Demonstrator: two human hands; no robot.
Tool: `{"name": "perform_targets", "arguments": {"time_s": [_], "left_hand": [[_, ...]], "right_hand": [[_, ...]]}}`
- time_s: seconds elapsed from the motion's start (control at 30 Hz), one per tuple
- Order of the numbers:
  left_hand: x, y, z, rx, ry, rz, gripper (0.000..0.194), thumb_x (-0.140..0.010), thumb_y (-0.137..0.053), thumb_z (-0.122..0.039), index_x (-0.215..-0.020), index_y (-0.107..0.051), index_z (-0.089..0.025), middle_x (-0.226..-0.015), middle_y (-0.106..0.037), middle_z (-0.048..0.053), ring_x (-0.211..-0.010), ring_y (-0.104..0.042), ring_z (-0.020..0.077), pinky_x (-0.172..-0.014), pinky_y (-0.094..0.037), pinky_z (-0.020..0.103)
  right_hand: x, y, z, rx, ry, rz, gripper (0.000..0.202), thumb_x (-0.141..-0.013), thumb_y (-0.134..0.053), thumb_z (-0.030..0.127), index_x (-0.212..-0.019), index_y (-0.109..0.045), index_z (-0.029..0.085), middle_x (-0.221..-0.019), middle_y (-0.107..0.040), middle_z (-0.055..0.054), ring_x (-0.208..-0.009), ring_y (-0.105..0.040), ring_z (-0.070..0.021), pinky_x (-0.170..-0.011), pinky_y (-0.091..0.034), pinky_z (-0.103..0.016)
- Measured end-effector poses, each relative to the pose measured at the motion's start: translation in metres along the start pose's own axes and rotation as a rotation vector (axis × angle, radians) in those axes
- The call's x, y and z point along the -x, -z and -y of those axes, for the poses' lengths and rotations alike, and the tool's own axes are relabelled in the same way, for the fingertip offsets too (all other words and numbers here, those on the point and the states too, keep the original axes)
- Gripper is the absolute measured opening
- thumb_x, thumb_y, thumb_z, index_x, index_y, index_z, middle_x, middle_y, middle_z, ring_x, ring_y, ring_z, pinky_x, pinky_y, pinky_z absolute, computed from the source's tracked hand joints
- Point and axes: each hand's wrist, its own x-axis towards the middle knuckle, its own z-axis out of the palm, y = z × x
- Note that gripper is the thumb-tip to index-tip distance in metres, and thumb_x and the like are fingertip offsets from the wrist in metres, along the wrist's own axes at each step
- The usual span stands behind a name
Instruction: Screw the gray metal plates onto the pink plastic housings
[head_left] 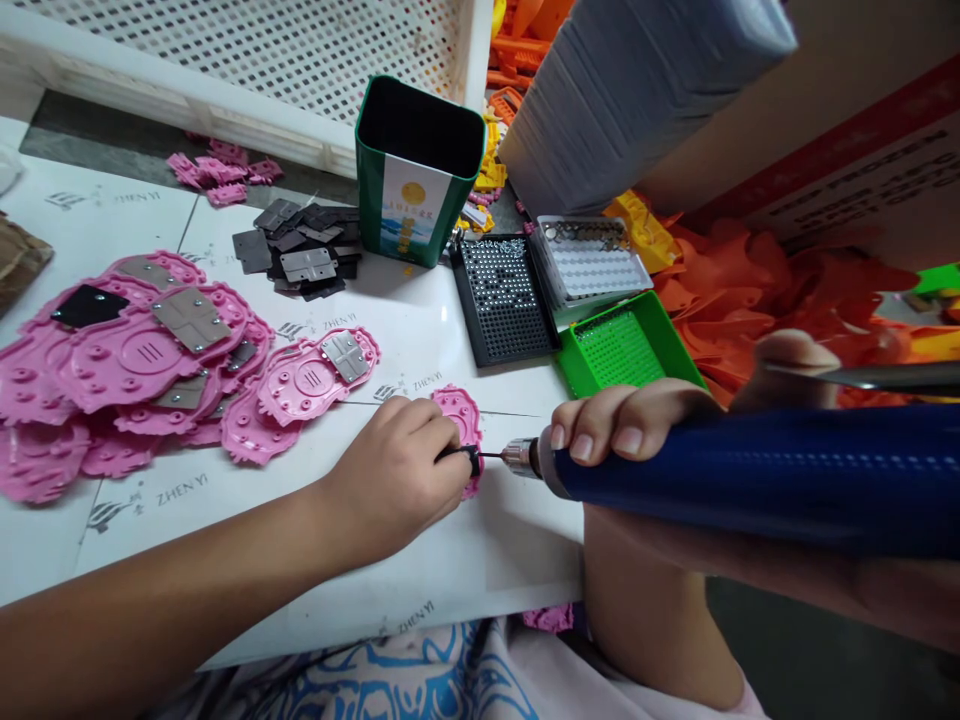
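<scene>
My right hand (pixel 637 420) is wrapped round a blue electric screwdriver (pixel 750 480), its thumb on top by a metal lever. The thin bit reaches left to a small black plate (pixel 474 458) on a pink plastic part (pixel 459 405). Curled at that same spot, my left hand (pixel 397 475) holds the pink part against the table; its fingertips are partly hidden. Left of it lies a pink part with a grey plate (pixel 315 378), beside a pile of similar pink parts (pixel 127 365), several with screwed-on plates.
Beyond my hands stand a green tin (pixel 416 190), loose dark plates (pixel 300 245), a black screw tray (pixel 506 300), a green tray (pixel 630 345) and a white box (pixel 592 260). A white crate (pixel 247 110) borders the back. Orange parts (pixel 765 300) fill the right side.
</scene>
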Motion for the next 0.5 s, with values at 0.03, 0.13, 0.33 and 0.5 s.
{"name": "perform_targets", "arguments": {"time_s": [0.03,0.13,0.33,0.5], "left_hand": [[0.0,0.0,0.0,-0.002,-0.003,-0.002,0.021,-0.092,-0.054,-0.017,-0.074,-0.064,-0.016,-0.075,-0.062,0.005,-0.079,-0.054,0.0201,-0.072,-0.04,0.034],[0.0,0.001,-0.001,-0.012,-0.006,0.001,0.023,-0.093,-0.053,-0.017,-0.072,-0.064,-0.016,-0.074,-0.061,0.005,-0.078,-0.053,0.0199,-0.072,-0.04,0.034],[0.0,0.002,-0.003,0.039,0.026,-0.014,0.021,-0.09,-0.056,-0.023,-0.075,-0.068,-0.016,-0.08,-0.063,0.007,-0.081,-0.053,0.0226,-0.074,-0.041,0.038],[0.0,0.002,-0.004,0.058,0.039,-0.075,0.017,-0.089,-0.059,-0.022,-0.077,-0.07,-0.016,-0.089,-0.064,0.009,-0.086,-0.053,0.0237,-0.075,-0.043,0.039]], "right_hand": [[0.0,0.0,0.0,0.002,-0.002,0.004,0.051,-0.069,-0.064,0.071,-0.108,-0.065,0.038,-0.074,-0.063,-0.001,-0.058,-0.059,-0.0216,-0.06,-0.053,-0.046],[0.001,0.002,0.001,0.008,-0.03,-0.011,0.053,-0.067,-0.067,0.071,-0.107,-0.065,0.036,-0.072,-0.062,-0.001,-0.058,-0.059,-0.0225,-0.06,-0.054,-0.048],[0.003,0.009,0.001,0.048,-0.092,-0.01,0.039,-0.067,-0.07,0.066,-0.081,-0.069,0.029,-0.063,-0.059,-0.002,-0.058,-0.059,-0.0246,-0.058,-0.054,-0.047],[0.006,0.013,-0.002,0.033,-0.13,-0.053,0.016,-0.077,-0.07,0.047,-0.077,-0.069,0.031,-0.066,-0.057,0.0,-0.056,-0.057,-0.0206,-0.061,-0.054,-0.045]]}}
